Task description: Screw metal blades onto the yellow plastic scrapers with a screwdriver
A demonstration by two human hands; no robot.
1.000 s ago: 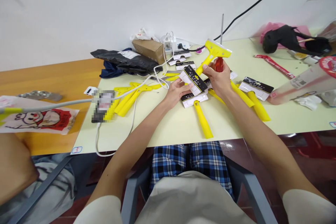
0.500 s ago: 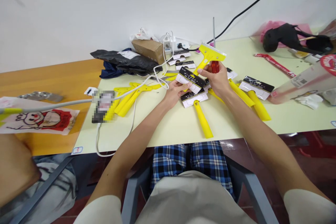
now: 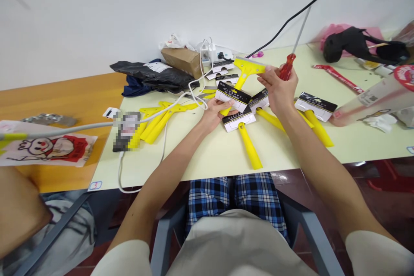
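My left hand (image 3: pixel 211 115) grips a yellow scraper (image 3: pixel 248 69) by its handle, along with the black-and-white card (image 3: pixel 232 95) that sits around it. The scraper's wide head points up, a blade edge along its top. In my right hand (image 3: pixel 282 91) is a screwdriver (image 3: pixel 286 68) with a red see-through handle, its shaft pointing up and to the right. My right fingertips are at the right end of the scraper's head; whether they touch it I cannot tell. Below lies another carded scraper (image 3: pixel 250 146), and more carded scrapers (image 3: pixel 318 129) rest to the right.
Several uncarded yellow scrapers (image 3: pixel 161 123) lie left, crossed by a white cable (image 3: pixel 163 111). Behind are loose cards (image 3: pixel 228 79), a cardboard box (image 3: pixel 184 61) and a black plastic bag (image 3: pixel 155 75). At right stand a plastic cup (image 3: pixel 378 97) and a red wrapper (image 3: pixel 339 78).
My right hand has moved right, and the screwdriver now tilts right instead of standing upright behind the scraper's head. The scraper has shifted slightly left.
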